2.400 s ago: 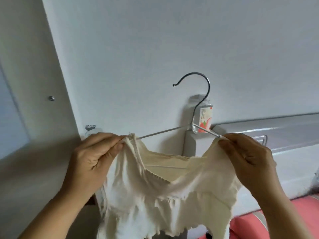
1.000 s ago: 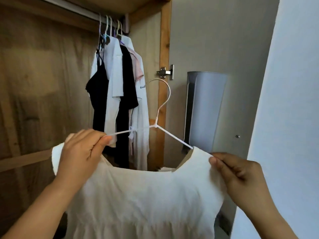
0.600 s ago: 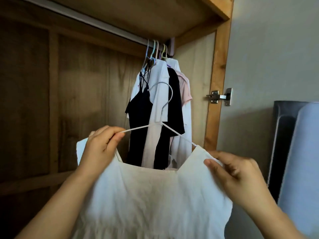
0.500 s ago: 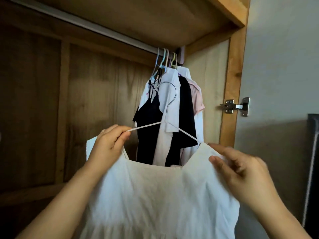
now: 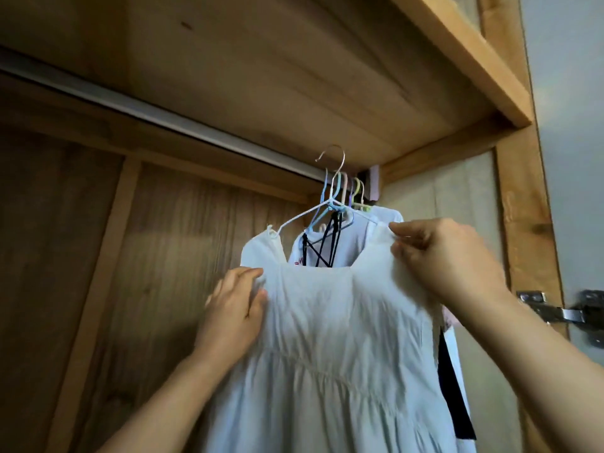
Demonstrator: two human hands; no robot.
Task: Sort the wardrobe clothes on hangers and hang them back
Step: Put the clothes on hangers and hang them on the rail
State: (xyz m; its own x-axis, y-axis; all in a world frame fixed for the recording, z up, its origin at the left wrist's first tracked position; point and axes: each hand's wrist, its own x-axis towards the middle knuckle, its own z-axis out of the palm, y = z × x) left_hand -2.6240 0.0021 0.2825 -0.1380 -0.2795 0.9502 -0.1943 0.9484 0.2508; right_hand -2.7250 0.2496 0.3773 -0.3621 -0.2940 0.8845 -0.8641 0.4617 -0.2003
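A white dress (image 5: 336, 348) hangs on a thin white wire hanger (image 5: 304, 214) that I hold up inside the wooden wardrobe. Its metal hook (image 5: 336, 161) stands just above the right end of the grey rail (image 5: 157, 114). My right hand (image 5: 447, 259) pinches the dress's right shoulder at the hanger arm. My left hand (image 5: 237, 308) grips the fabric at the dress's left side, below the left shoulder. Behind the dress, several clothes on coloured hangers (image 5: 346, 194) hang at the rail's right end, among them a white shirt (image 5: 353, 243) and a black strappy garment (image 5: 327, 246).
A wooden shelf (image 5: 294, 76) lies right above the rail. The wardrobe's side post (image 5: 523, 223) stands at the right with a metal hinge (image 5: 562, 312) on it. The rail to the left of the hung clothes is bare in front of the wooden back panel (image 5: 98, 256).
The dress and hanger have risen, so the hook now stands by the rail. My left hand has left the hanger arm and now grips the fabric lower down. The view has tilted upward.
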